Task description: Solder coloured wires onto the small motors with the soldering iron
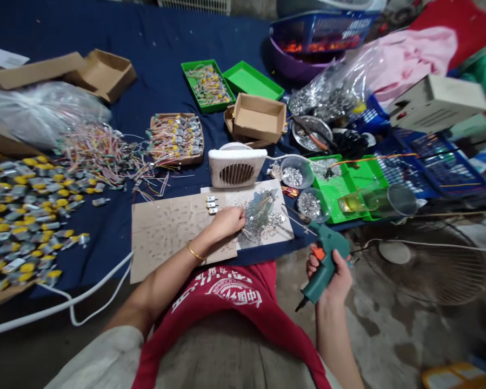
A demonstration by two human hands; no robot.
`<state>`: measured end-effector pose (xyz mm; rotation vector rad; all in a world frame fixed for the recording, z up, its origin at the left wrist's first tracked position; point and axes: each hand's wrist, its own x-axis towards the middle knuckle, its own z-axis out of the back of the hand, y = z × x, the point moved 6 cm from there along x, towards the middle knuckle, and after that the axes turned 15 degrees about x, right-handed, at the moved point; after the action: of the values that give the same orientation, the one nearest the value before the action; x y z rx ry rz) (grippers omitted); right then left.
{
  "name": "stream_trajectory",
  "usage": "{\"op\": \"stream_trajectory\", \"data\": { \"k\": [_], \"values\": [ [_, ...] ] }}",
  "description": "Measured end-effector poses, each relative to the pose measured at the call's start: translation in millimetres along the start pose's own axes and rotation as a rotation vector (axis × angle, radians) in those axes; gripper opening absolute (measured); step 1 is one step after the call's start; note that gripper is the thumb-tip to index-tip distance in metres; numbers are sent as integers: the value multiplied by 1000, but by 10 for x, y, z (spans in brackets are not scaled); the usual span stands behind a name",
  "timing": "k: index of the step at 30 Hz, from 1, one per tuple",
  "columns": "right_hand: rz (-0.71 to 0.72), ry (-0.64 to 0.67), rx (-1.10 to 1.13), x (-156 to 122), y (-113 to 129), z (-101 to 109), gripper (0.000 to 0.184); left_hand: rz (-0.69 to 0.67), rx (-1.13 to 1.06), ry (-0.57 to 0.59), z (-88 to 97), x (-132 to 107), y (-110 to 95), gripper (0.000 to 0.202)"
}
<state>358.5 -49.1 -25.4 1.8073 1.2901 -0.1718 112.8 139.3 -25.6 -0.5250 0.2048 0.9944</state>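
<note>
In my right hand [332, 273] is a green soldering gun [327, 259] with an orange trigger, its thin metal tip pointing up and left toward the board. My left hand [228, 221] is closed in a pinch above the cardboard sheet [165, 232]; whatever lies between its fingertips is too small to name. Just right of those fingers, small shiny metal parts [273, 224] and a clear plastic bag [261, 208] lie on a white board [283, 232]. Three small motors with yellow ends [212, 205] stand in a row beyond my left hand.
A small white fan [238, 167] stands behind the boards. Many yellow-capped motors [27, 216] cover the left side, near wired bundles [100, 154]. To the right are bowls of metal parts [308, 204], green trays [327, 186] and a glass cup [354, 202]. A floor fan [433, 265] is below.
</note>
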Motion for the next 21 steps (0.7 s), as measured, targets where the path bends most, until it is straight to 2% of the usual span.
{"op": "stream_trajectory", "data": {
  "k": [2, 4, 6, 8, 11, 17, 21],
  "values": [
    [136, -16, -146, -76, 81, -79, 41, 3, 0, 21, -5, 3, 2, 21],
    [283, 39, -225, -155, 150, -222, 39, 5, -4, 31, -6, 8, 8, 20],
    [413, 56, -279, -230, 209, -340, 42, 1, -13, 32, -8, 10, 12, 20],
    [480, 27, -342, -285, 248, -411, 49, 0, -20, 34, -10, 8, 16, 19],
    [493, -7, -410, -340, 288, -471, 55, 4, -21, 39, -4, 0, 12, 19],
    [475, -22, -434, -388, 339, -501, 53, 28, -43, 6, 2, -39, 2, 18],
    [490, -23, -423, -392, 315, -461, 52, 83, -78, -40, -93, -250, 47, 18]
  ]
}}
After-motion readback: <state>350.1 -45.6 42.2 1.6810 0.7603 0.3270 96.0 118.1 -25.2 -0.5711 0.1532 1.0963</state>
